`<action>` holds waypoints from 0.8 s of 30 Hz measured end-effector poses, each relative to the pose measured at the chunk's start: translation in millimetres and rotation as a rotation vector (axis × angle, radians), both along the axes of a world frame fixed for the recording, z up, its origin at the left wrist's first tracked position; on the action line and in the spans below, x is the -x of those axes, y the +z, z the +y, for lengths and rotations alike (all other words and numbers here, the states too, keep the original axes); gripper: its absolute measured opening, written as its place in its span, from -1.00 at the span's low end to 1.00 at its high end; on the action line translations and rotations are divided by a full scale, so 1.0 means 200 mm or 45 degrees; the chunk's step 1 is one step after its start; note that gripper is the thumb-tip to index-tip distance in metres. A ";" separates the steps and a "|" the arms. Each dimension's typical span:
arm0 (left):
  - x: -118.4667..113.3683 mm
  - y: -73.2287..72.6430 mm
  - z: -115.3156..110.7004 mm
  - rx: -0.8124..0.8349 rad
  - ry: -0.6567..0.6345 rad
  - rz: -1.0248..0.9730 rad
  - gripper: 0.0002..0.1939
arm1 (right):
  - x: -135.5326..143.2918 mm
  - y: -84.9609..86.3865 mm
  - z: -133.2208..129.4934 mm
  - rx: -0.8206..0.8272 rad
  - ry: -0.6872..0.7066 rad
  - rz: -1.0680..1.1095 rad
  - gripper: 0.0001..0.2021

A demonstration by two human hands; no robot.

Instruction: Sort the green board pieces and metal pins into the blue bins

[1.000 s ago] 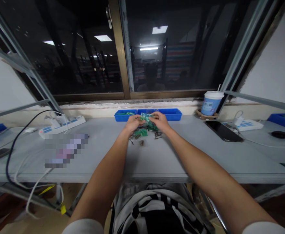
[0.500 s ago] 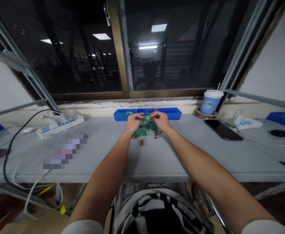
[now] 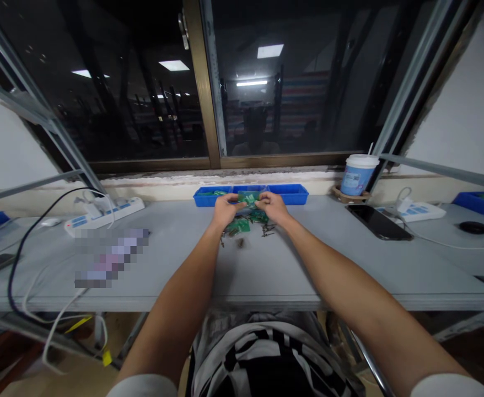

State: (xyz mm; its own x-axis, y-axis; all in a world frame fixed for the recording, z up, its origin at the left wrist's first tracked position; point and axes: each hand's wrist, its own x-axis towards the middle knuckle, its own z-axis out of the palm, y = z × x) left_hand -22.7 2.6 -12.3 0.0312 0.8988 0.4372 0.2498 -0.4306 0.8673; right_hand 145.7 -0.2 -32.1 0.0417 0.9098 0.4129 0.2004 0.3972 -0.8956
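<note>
A small green packet (image 3: 248, 197) is stretched between my two hands, just in front of the blue divided tray (image 3: 288, 195). My left hand (image 3: 226, 210) pinches its left side, and my right hand (image 3: 273, 207) grips the right side. Below them on the grey table lie more green packets (image 3: 238, 226), partly hidden by the hands. Small dark screws (image 3: 267, 230) are scattered beside these, and a little brownish piece (image 3: 241, 242) lies nearer to me. The tray's left compartment holds green material.
On the right are a blue cup (image 3: 359, 175), a black phone (image 3: 379, 221), a power strip (image 3: 422, 210) and a black mouse (image 3: 475, 227). To the left, another power strip (image 3: 105, 216) and a blurred-out device (image 3: 112, 258) lie among cables.
The green packet between my hands now stands more upright and shows more of its face. Both hands stay in nearly the same place.
</note>
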 end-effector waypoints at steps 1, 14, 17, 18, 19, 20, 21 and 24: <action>0.00 -0.01 0.00 0.034 -0.005 -0.027 -0.67 | 0.00 0.00 0.00 0.026 -0.011 -0.005 -0.82; 0.00 -0.03 0.03 -0.025 -0.031 0.086 -0.72 | 0.00 -0.02 0.04 0.081 -0.055 0.028 -0.78; 0.04 -0.01 0.04 -0.089 0.034 0.148 -0.69 | 0.00 -0.03 0.04 0.085 -0.071 0.010 -0.79; 0.06 -0.01 0.06 -0.093 0.058 0.146 -0.68 | 0.00 -0.04 0.04 0.089 -0.080 -0.015 -0.79; 0.09 -0.01 0.07 -0.091 0.088 0.124 -0.66 | 0.00 -0.04 0.04 0.093 -0.092 -0.056 -0.80; 0.11 -0.01 0.09 -0.079 0.114 0.092 -0.63 | 0.00 -0.05 0.04 0.095 -0.104 -0.107 -0.81; 0.14 -0.01 0.12 -0.066 0.141 0.060 -0.59 | -0.01 -0.05 0.04 0.091 -0.117 -0.162 -0.82; 0.22 -0.04 0.19 -0.020 0.247 -0.050 -0.42 | -0.01 -0.06 0.03 0.056 -0.150 -0.294 -0.85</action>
